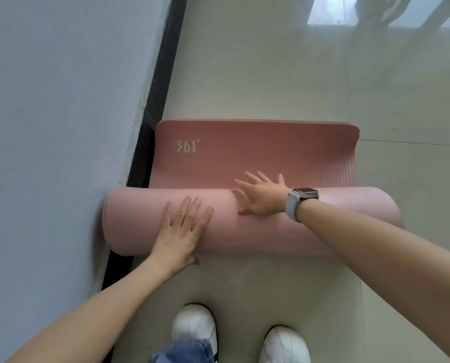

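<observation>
A pink exercise mat (pixel 258 153) lies on the pale floor, mostly rolled into a thick roll (pixel 323 226) near me, with a short flat stretch beyond it marked "361°". My left hand (pixel 182 231) lies flat on the left half of the roll, fingers straight and spread. My right hand (pixel 263 197) presses on the top of the roll near its middle, fingers straight and reaching over onto the flat part. A pale watch (pixel 301 203) is on my right wrist.
A light blue wall (pixel 56 127) with a black skirting strip (pixel 155 100) runs along the left, touching the roll's left end. My white shoes (pixel 195 328) stand just behind the roll. Glossy floor (pixel 323 74) stretches beyond and to the right.
</observation>
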`<state>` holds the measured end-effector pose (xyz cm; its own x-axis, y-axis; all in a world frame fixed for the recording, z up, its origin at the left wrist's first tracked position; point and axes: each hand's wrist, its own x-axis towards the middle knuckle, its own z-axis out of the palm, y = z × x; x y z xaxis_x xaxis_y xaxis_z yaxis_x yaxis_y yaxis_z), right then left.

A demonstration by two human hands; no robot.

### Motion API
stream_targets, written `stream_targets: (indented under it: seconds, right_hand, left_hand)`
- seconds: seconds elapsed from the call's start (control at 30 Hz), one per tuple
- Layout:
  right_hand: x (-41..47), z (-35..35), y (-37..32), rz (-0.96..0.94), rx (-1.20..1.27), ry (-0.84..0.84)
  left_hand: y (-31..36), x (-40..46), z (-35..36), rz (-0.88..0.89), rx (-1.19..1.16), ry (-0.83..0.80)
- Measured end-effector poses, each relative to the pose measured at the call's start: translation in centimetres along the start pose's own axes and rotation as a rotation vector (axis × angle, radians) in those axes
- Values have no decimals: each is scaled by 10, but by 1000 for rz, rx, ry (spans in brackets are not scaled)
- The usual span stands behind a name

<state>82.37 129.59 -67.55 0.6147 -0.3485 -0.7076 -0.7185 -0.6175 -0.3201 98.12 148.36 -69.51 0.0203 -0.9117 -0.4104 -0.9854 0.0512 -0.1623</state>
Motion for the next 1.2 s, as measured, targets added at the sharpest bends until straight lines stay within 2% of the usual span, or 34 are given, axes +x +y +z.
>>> stream_targets:
  seconds: [0.17, 0.27, 0.33, 0.4, 0.47, 0.53, 0.63, 0.67, 0.73, 0.8, 0.87, 1.0, 1.07, 1.2]
  right_hand:
    - [10, -14, 10, -25, -100, 455]
    - [13, -2, 12, -97, -188, 829]
    - [10, 10, 11, -133, -285, 944]
    - [11, 26, 11, -158, -418, 850]
    - [16, 34, 14, -88, -476, 696]
    - [22, 24, 18, -27, -488, 625]
    - [34, -5, 28, -73, -454, 626]
    - [35, -15, 30, -57, -412, 594]
    - [36, -29, 33, 34, -358, 620]
    - [36, -28, 35, 131, -248, 712]
    - [33, -14, 36, 180, -75, 867]
    - [19, 15, 60, 338, 204, 1139]
    - [11, 18, 76, 509, 520, 1167]
    - [10, 8, 109, 690, 1162, 1158]
  left_hand:
    - [-47, 77, -38, 114, -53, 28]
    - [-63, 104, -58, 69, -57, 148]
    - [-74, 118, -68, -36, -112, 250]
    - [-80, 132, -76, -180, -215, 309]
    - [-78, 143, -83, -295, -281, 364]
    - [-68, 147, -80, -341, -348, 467]
    - [-50, 136, -52, -223, -251, 730]
    - [-44, 131, -40, -153, -194, 758]
    - [-36, 127, -20, -25, -64, 696]
    - [-35, 134, -15, -11, -2, 568]
    - [-39, 146, -32, -76, -1, 439]
    - [-56, 171, -71, -102, -50, 290]
    - [-59, 177, -83, -109, -18, 321]
    - [-39, 178, -66, -2, 12, 554]
